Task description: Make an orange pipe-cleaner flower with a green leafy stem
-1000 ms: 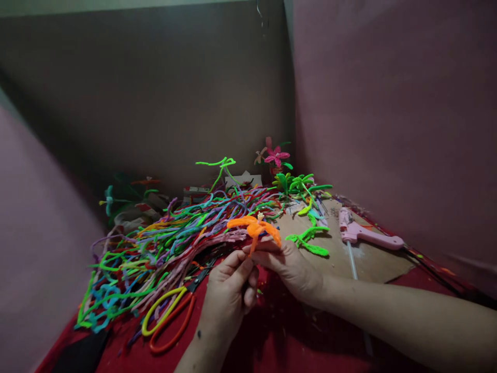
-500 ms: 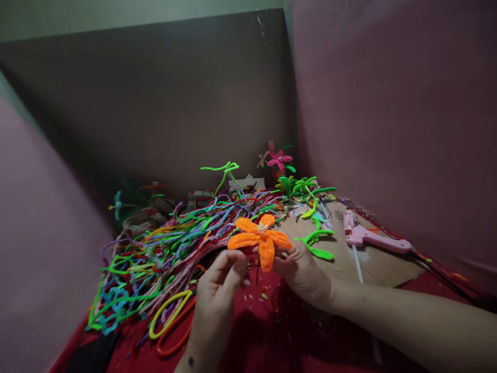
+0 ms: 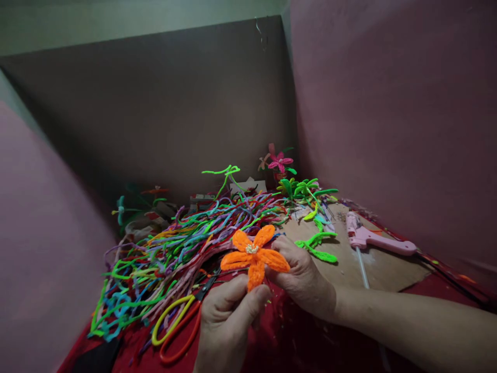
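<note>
An orange pipe-cleaner flower (image 3: 254, 257) with a pale beaded centre faces me at the middle of the view. My left hand (image 3: 229, 318) pinches at its lowest petal, thumb in front; whether the fingers grip the petal or a stem behind it is hidden. From the right, my right hand (image 3: 305, 280) is closed behind the right petals, its fingertips partly covered by the flower. Just left of my left hand lie scissors (image 3: 180, 324) with one yellow and one red handle loop.
A heap of multicoloured pipe cleaners (image 3: 182, 243) spreads over the left of the red cloth (image 3: 295, 336). On the right, a pink glue gun (image 3: 382, 241) rests on a cardboard sheet (image 3: 345, 274) beside green pipe-cleaner leaves (image 3: 320, 246). A pink flower (image 3: 280, 161) stands behind.
The flower has tipped toward me and turned, coming slightly lower. My left hand has moved right and down to its bottom petal, uncovering the scissors' pivot.
</note>
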The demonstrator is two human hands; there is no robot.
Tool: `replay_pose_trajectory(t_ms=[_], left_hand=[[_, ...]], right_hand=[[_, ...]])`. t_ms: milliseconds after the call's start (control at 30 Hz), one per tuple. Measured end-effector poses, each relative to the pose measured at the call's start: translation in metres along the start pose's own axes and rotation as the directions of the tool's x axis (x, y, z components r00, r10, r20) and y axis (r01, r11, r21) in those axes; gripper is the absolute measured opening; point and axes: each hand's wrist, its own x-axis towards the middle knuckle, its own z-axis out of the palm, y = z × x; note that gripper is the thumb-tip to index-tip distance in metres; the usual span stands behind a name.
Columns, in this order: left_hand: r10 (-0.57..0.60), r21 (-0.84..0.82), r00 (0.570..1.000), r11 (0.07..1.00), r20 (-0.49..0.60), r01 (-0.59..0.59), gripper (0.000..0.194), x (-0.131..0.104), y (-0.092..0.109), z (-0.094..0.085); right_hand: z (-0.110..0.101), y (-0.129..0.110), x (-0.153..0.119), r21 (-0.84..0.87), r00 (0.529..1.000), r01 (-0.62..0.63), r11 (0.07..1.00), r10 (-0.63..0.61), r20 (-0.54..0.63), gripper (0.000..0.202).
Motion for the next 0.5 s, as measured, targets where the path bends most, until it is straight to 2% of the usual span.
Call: replay_pose_trajectory(t_ms=[100, 200, 300, 367, 500], left_hand=[[0.085, 0.127, 0.996, 0.989, -0.037, -0.079, 0.039, -0.0039, 0.0059, 0.0016], [0.084, 0.175, 0.995, 0.980, 0.053, -0.092, 0.037, -0.0034, 0.0093, 0.0037], [0.013, 0.070, 0.981, 0.997, 0.194, -0.027, 0.029, 0.0009, 0.0081, 0.0022], [-0.012, -0.040, 0.961, 0.999, 0.275, 0.024, 0.030, 0.0036, 0.0056, -0.0002], [-0.077, -0.108, 0.951, 0.988, 0.300, 0.114, 0.041, 0.0044, 0.0028, -0.0023]], right_hand=[[0.0005, 0.0000, -0.0007, -0.017, 1.000, 0.009, 1.000, -0.009, -0.011, 0.021], [0.0008, -0.0002, -0.0022, -0.022, 1.000, 0.000, 1.000, 0.000, 0.001, 0.021], [0.0011, 0.0004, -0.0034, -0.003, 1.000, -0.017, 1.000, 0.017, 0.011, 0.020], [0.0014, 0.0015, -0.0035, 0.013, 1.000, -0.026, 1.000, 0.026, 0.009, 0.021], [0.0020, 0.0033, -0.0040, 0.039, 0.998, -0.063, 0.997, 0.062, 0.026, 0.022]])
